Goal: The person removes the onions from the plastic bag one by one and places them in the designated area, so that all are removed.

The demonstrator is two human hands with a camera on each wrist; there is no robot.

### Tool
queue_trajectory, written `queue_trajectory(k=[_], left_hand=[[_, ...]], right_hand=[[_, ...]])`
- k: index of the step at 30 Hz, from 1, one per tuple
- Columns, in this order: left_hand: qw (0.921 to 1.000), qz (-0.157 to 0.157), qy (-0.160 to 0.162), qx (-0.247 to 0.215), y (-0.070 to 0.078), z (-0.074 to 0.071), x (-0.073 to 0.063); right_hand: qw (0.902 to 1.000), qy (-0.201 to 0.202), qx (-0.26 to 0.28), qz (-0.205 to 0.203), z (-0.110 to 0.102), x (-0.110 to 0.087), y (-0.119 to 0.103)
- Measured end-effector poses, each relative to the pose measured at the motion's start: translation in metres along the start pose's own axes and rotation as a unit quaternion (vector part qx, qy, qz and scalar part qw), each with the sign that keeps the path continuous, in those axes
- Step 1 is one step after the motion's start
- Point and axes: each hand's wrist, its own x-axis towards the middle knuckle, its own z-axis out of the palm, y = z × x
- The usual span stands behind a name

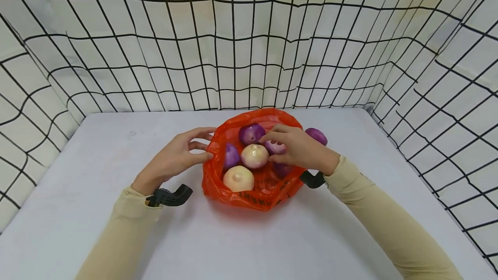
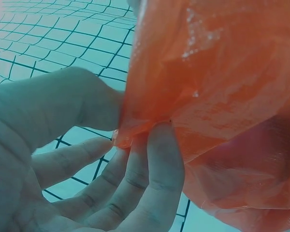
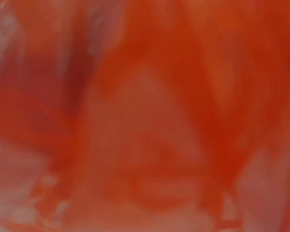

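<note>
Onions (image 1: 254,156) are sitting inside a red bag (image 1: 210,185); the left hand (image 1: 173,154) is pinching it at left, the right hand (image 1: 301,148) curving its fingers round a purple onion (image 1: 275,147).

In the head view, cannot read the small, creased lettering (image 1: 250,195) on the red bag (image 1: 215,191), nor see whole the pale purple onion (image 1: 275,147) partly covered by the right hand (image 1: 302,148), nor follow the sleeves (image 1: 120,232) past the lower edge. In the left wrist view, cannot trace the thumb (image 2: 77,101) of the left hand (image 1: 173,155) to its tip behind the bag, nor resolve the dim purple patch (image 2: 253,145) showing through. In the right wrist view, cannot separate forms within the orange-red blur (image 3: 150,121)
</note>
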Motion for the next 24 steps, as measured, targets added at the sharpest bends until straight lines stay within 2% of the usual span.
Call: queue_trajectory(k=[7,11,18,24], left_hand=[[1.0000,0.000,-0.002,0.000,-0.001,0.002,0.001],[1.0000,0.002,-0.001,0.000,-0.001,0.003,0.002],[1.0000,0.003,-0.001,0.003,0.000,0.006,0.004],[1.0000,-0.002,0.001,0.007,0.001,0.004,0.000]], right_hand=[[0.9960,-0.060,-0.003,0.066,0.000,-0.011,0.009],[0.9929,-0.078,-0.015,0.089,-0.001,-0.018,0.018],[0.9916,-0.080,-0.019,0.100,-0.001,-0.033,0.033],[0.9908,-0.076,0.016,0.111,0.004,-0.040,0.037]])
